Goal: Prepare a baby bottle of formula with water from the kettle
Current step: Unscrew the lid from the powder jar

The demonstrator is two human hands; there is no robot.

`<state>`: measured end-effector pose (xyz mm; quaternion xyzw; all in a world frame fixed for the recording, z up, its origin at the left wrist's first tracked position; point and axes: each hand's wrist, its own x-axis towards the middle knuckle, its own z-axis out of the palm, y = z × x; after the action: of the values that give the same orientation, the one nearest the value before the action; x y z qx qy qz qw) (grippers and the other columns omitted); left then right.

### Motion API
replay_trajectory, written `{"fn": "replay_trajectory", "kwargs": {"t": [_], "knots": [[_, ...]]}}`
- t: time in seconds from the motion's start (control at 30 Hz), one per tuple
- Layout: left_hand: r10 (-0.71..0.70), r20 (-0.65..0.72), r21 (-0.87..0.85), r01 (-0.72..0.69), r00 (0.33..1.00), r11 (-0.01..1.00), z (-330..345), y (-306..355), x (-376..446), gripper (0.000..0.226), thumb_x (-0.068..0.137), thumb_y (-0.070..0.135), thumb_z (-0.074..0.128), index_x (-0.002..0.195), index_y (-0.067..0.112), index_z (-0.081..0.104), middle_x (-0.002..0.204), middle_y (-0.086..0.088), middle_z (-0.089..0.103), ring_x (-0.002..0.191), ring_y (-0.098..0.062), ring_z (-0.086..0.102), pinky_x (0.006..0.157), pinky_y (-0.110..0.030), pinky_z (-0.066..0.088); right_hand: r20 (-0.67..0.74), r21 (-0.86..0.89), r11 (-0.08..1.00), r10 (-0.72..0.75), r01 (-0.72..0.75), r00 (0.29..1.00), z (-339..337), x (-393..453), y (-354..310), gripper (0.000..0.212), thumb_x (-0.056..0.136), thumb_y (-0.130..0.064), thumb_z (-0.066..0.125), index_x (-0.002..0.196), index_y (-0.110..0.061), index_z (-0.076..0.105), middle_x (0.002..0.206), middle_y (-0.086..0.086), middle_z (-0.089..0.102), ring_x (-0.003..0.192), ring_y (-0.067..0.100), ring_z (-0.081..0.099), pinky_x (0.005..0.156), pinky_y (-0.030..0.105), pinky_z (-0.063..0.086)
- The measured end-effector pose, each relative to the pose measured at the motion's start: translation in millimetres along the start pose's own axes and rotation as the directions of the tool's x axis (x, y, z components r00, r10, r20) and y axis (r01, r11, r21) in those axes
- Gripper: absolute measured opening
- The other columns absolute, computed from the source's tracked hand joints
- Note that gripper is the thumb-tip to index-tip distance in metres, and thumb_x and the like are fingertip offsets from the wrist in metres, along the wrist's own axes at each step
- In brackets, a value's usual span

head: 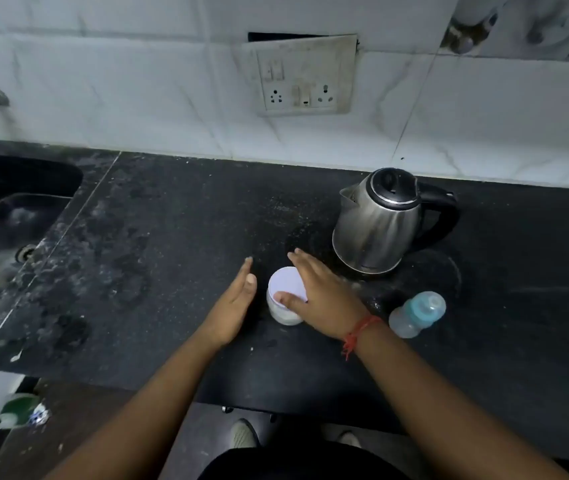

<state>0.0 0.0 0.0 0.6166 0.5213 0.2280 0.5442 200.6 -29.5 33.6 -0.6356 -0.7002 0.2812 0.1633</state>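
Standing at a black counter (172,220), sink (6,216) left, tiled wall (137,81) behind, both hands' fingers released.

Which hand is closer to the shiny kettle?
The right hand. It lies over the lidded jar, just in front and left of the kettle. The left hand is farther away, on the jar's other side, fingers straight, not touching it.
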Motion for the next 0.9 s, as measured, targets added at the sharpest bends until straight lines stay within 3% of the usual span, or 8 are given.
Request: {"fn": "replay_trajectory", "kwargs": {"t": [0.13,0.23,0.33,0.47,0.57,0.67,0.83,0.9], "knots": [[-0.079,0.089,-0.042,0.083,0.993,0.996,5.2,-20.0,-5.2,0.088,0.087,0.087,0.037,0.156,0.034,0.036,0.164,0.010,0.037,0.151,-0.008,0.032,0.127,-0.045,0.023,0.048,-0.267,0.963,-0.017,0.029,0.999,8.3,3.6,-3.5,0.090,0.086,-0.061,0.063,0.156,-0.018,0.028,0.160,0.004,0.034,0.145,0.026,0.035,0.116,0.040,0.032],[-0.082,0.160,-0.196,0.113,0.984,0.974,14.2,-17.6,-6.8,0.054,0.100,0.048,0.049,0.148,0.026,0.048,0.150,0.001,0.057,0.142,-0.018,0.049,0.116,-0.038,0.039,0.010,-0.335,0.942,0.010,-0.006,1.000,9.7,6.4,-3.0,0.085,0.085,-0.061,0.061,0.152,-0.016,0.033,0.145,0.006,0.046,0.128,0.031,0.048,0.103,0.045,0.044],[-0.045,0.179,-0.177,0.077,0.983,0.981,17.1,-20.2,-4.6,0.072,0.084,0.015,0.062,0.152,0.023,0.039,0.153,0.003,0.051,0.144,-0.014,0.046,0.118,-0.033,0.039,-0.062,-0.394,0.918,0.011,-0.035,0.998,7.1,6.5,-3.4,0.082,0.078,-0.065,0.060,0.140,-0.012,0.047,0.126,0.009,0.054,0.109,0.033,0.055,0.089,0.047,0.051],[0.042,0.240,0.002,-0.043,0.970,0.999,33.9,-20.4,-5.5,0.100,0.082,0.010,0.078,0.157,0.037,0.019,0.154,0.008,0.045,0.140,-0.005,0.046,0.116,-0.031,0.042,-0.139,-0.334,0.938,0.043,-0.088,0.989,5.1,4.1,-2.8,0.070,0.072,-0.061,0.064,0.120,-0.010,0.058,0.112,0.008,0.057,0.104,0.031,0.056,0.087,0.043,0.051],[0.107,0.113,-0.030,-0.104,0.988,0.994,50.1,-13.9,-5.2,0.095,0.079,0.008,0.088,0.145,0.039,0.027,0.144,0.009,0.051,0.130,0.001,0.054,0.099,-0.017,0.047,-0.175,-0.172,0.972,0.133,-0.163,0.976,0.5,0.6,-4.7,0.057,0.077,-0.056,0.067,0.112,-0.012,0.059,0.109,0.005,0.057,0.105,0.025,0.055,0.087,0.034,0.043],[0.151,0.013,0.010,-0.151,0.988,0.988,53.1,-4.8,-2.9,0.090,0.070,0.017,0.094,0.135,0.043,0.036,0.131,0.014,0.060,0.119,-0.002,0.062,0.091,-0.018,0.051,-0.163,-0.093,0.983,0.143,-0.159,0.976,-6.7,-1.4,-2.2,0.050,0.081,-0.055,0.065,0.109,-0.014,0.057,0.107,0.002,0.056,0.103,0.024,0.055,0.085,0.033,0.042],[0.175,0.046,0.087,-0.178,0.984,0.980,55.1,16.3,-2.0,0.079,0.064,0.032,0.092,0.127,0.040,0.045,0.120,0.012,0.065,0.106,-0.007,0.068,0.085,-0.035,0.059,-0.064,-0.293,0.941,0.154,-0.166,0.986,-25.7,-2.7,-1.3,0.047,0.092,-0.064,0.043,0.108,-0.021,0.053,0.109,-0.001,0.058,0.099,0.024,0.060,0.082,0.040,0.047],[0.165,0.085,0.068,-0.170,0.983,0.983,56.8,20.3,-0.9,0.074,0.067,0.023,0.092,0.124,0.038,0.047,0.113,0.014,0.067,0.103,-0.006,0.069,0.084,-0.030,0.059,-0.062,-0.268,0.949,0.156,-0.167,0.986,-29.9,-2.8,1.4,0.048,0.093,-0.066,0.040,0.101,-0.021,0.054,0.103,-0.003,0.058,0.093,0.021,0.060,0.078,0.037,0.044]]}}
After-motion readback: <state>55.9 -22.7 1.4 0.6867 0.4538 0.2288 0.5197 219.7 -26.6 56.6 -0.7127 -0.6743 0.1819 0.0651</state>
